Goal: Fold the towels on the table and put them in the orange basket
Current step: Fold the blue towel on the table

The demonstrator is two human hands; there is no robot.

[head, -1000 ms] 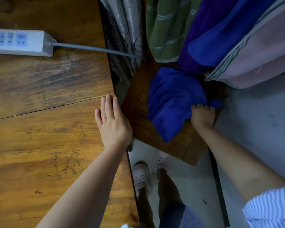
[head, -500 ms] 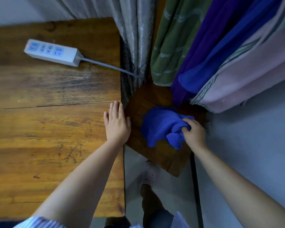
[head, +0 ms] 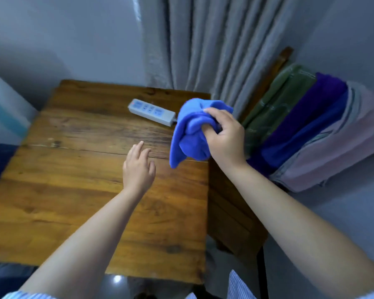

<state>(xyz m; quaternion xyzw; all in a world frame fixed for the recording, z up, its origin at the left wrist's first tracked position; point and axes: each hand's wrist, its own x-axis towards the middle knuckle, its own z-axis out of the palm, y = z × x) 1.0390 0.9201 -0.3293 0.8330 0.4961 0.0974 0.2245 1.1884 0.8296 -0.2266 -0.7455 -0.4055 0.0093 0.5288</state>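
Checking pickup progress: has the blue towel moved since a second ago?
Yes. The blue towel, gripped by the right hand, has come up off the chair seat and leftward, over the table edge.

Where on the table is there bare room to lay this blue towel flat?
The table is bare wood from the left hand to its near and left edges. The far right corner is crowded: the power strip lies there, and the right hand holds the blue towel bunched above it.
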